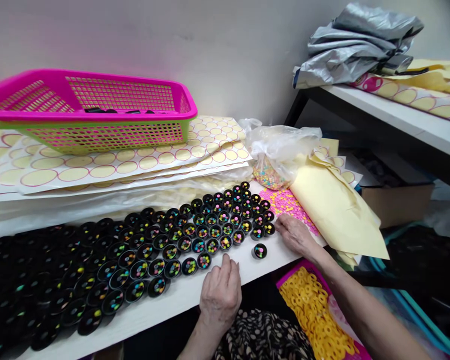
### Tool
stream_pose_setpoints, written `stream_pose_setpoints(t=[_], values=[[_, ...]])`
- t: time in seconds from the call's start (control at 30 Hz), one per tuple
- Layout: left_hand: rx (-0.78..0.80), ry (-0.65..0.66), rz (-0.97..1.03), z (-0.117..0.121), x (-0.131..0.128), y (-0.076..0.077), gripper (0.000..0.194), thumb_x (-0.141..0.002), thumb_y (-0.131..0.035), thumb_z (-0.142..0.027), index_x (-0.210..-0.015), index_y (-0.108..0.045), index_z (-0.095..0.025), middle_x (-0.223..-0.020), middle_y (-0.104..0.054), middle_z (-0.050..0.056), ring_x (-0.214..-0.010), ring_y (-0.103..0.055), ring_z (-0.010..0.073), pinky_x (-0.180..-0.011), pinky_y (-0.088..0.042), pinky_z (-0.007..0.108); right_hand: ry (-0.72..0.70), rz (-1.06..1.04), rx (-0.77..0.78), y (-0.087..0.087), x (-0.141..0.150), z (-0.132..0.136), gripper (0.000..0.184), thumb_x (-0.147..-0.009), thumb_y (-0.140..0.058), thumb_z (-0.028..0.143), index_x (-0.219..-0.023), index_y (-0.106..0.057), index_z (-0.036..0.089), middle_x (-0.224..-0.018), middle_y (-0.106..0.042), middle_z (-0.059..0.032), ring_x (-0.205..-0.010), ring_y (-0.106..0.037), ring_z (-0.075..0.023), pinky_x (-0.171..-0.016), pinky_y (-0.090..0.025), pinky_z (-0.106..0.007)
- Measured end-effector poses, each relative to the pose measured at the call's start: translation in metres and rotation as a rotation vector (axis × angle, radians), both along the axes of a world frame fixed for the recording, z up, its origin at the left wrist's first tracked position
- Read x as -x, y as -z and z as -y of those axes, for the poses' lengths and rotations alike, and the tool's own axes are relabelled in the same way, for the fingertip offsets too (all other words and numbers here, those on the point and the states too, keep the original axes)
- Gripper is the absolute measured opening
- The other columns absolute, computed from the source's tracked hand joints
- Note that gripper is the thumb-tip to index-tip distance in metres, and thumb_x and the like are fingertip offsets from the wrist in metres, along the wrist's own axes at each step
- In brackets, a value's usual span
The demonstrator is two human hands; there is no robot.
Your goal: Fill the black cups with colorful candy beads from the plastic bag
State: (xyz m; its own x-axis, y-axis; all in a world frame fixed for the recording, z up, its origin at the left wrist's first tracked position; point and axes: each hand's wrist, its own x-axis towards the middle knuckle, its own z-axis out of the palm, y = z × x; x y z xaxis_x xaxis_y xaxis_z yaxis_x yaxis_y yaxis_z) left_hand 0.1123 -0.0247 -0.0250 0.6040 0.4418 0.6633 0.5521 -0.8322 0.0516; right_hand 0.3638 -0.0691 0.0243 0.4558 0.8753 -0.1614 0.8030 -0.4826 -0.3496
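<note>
Many small round black cups stand in crowded rows on a white table, each with colourful beads inside. My left hand is at the table's front edge, just below the nearest cups, with its fingers curled in; whatever they may hold is hidden. A single black cup stands apart between my two hands. My right hand rests by the right end of the rows, beside a spread of pink beads. Its fingertips are drawn together near a cup, and anything between them is too small to make out.
A pink and green basket sits on sheets of round stickers behind the cups. A clear bag of beads and yellow paper lie at the right. Yellow rings fill a pink container below the table edge. A shelf juts in upper right.
</note>
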Motion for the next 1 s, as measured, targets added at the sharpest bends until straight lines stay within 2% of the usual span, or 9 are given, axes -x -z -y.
stream_pose_setpoints(t=[0.2,0.5,0.6,0.73,0.8,0.9,0.97,1.0], values=[[-0.003,-0.007,0.017,0.002,0.000,-0.004,0.026,-0.071,-0.067,-0.014,-0.096,-0.061,-0.008,-0.103,-0.065,0.015,-0.066,-0.048,0.0174,-0.059,-0.039,0.032,-0.022,-0.001,-0.098,0.005,0.002,0.003,0.017,-0.087,-0.040,0.024,-0.075,-0.050,0.019,-0.079,-0.057,-0.0027,-0.074,-0.053,-0.0155,-0.064,-0.033,-0.025],[0.035,-0.017,0.020,0.003,0.001,-0.004,0.024,-0.072,-0.066,-0.014,-0.095,-0.062,-0.009,-0.103,-0.065,0.014,-0.069,-0.050,0.0182,-0.060,-0.040,0.032,-0.110,0.362,-0.193,0.017,0.021,0.013,0.026,-0.089,-0.034,0.015,-0.077,-0.057,0.017,-0.078,-0.056,-0.0065,-0.076,-0.054,-0.0173,-0.065,-0.036,-0.027],[0.038,-0.015,0.028,0.003,0.003,-0.002,0.024,-0.072,-0.066,-0.014,-0.095,-0.062,-0.009,-0.104,-0.064,0.015,-0.070,-0.050,0.0185,-0.061,-0.040,0.033,-0.101,0.318,-0.223,0.021,0.022,0.014,0.024,-0.088,-0.034,0.015,-0.079,-0.057,0.017,-0.081,-0.056,-0.0067,-0.077,-0.054,-0.0169,-0.066,-0.038,-0.026],[0.042,-0.028,0.025,0.004,0.004,0.001,0.024,-0.072,-0.066,-0.015,-0.095,-0.062,-0.009,-0.104,-0.064,0.015,-0.069,-0.050,0.0182,-0.061,-0.040,0.033,-0.022,0.195,-0.253,0.025,0.013,0.016,0.018,-0.086,-0.038,0.017,-0.078,-0.054,0.018,-0.081,-0.057,-0.0056,-0.075,-0.054,-0.0176,-0.066,-0.039,-0.028],[0.046,-0.035,0.032,0.004,0.004,0.002,0.024,-0.072,-0.066,-0.015,-0.094,-0.062,-0.009,-0.104,-0.064,0.015,-0.069,-0.049,0.0181,-0.061,-0.040,0.033,0.046,0.119,-0.325,0.018,0.008,0.013,0.013,-0.085,-0.043,0.021,-0.079,-0.054,0.018,-0.079,-0.057,-0.0046,-0.072,-0.053,-0.0178,-0.065,-0.039,-0.029],[0.053,-0.039,0.042,0.005,0.004,0.002,0.023,-0.071,-0.067,-0.015,-0.093,-0.063,-0.009,-0.104,-0.065,0.014,-0.067,-0.049,0.0176,-0.059,-0.038,0.032,0.127,0.002,-0.534,-0.011,0.011,-0.007,0.012,-0.084,-0.049,0.028,-0.078,-0.055,0.019,-0.074,-0.056,-0.0023,-0.068,-0.051,-0.0166,-0.064,-0.039,-0.029],[0.057,-0.045,0.042,0.005,0.004,0.001,0.023,-0.071,-0.067,-0.016,-0.093,-0.063,-0.009,-0.104,-0.065,0.014,-0.067,-0.049,0.0174,-0.059,-0.038,0.032,0.050,-0.104,-0.626,-0.037,0.022,-0.033,0.013,-0.084,-0.051,0.029,-0.076,-0.055,0.020,-0.072,-0.054,-0.0007,-0.067,-0.049,-0.0151,-0.064,-0.039,-0.028],[0.059,-0.047,0.041,0.005,0.004,0.000,0.023,-0.071,-0.066,-0.016,-0.093,-0.063,-0.009,-0.104,-0.065,0.014,-0.067,-0.049,0.0174,-0.059,-0.038,0.032,-0.041,-0.164,-0.634,-0.049,0.030,-0.049,0.013,-0.084,-0.051,0.028,-0.075,-0.055,0.020,-0.071,-0.054,-0.0002,-0.067,-0.049,-0.0145,-0.064,-0.039,-0.027]])
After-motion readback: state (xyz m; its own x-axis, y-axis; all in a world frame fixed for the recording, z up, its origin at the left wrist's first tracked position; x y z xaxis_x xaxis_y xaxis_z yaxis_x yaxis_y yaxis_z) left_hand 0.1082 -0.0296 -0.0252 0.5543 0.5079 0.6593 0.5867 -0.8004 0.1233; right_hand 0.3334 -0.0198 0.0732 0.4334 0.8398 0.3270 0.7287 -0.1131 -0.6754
